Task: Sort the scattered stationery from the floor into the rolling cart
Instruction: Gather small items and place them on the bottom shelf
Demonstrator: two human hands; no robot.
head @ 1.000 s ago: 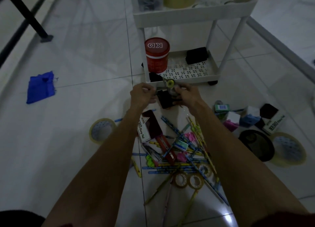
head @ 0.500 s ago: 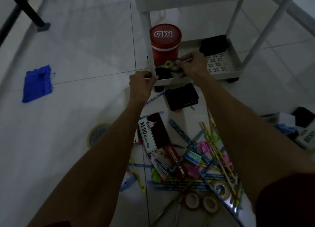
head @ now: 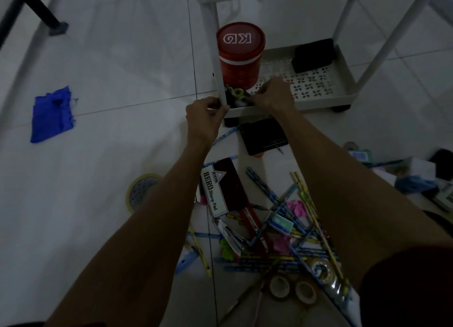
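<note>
The white rolling cart (head: pixel 318 101) stands ahead, with a red lidded canister (head: pixel 240 56) and a black box (head: pixel 313 55) on its bottom tray. My left hand (head: pixel 204 117) grips the tray's front left corner at the post. My right hand (head: pixel 272 95) reaches over the tray rim and pinches a small dark item with a yellow roll (head: pixel 237 93), which sits in the tray corner beside the canister. Scattered on the floor below are pencils (head: pixel 282 228), a HERO stamp pad box (head: pixel 220 187), a black pad (head: pixel 263 136) and small tape rolls (head: pixel 279 286).
A large tape roll (head: pixel 139 191) lies left of my left forearm. A blue cloth (head: pixel 52 114) lies on the tiles at far left, and a black furniture leg (head: pixel 41 10) stands at top left. More boxes and stationery (head: pixel 416 179) sit at the right edge.
Both hands moved from above the floor pile up to the cart. The right hand carried the small item with the yellow roll into the bottom tray's corner; the left hand took hold of the tray corner.
</note>
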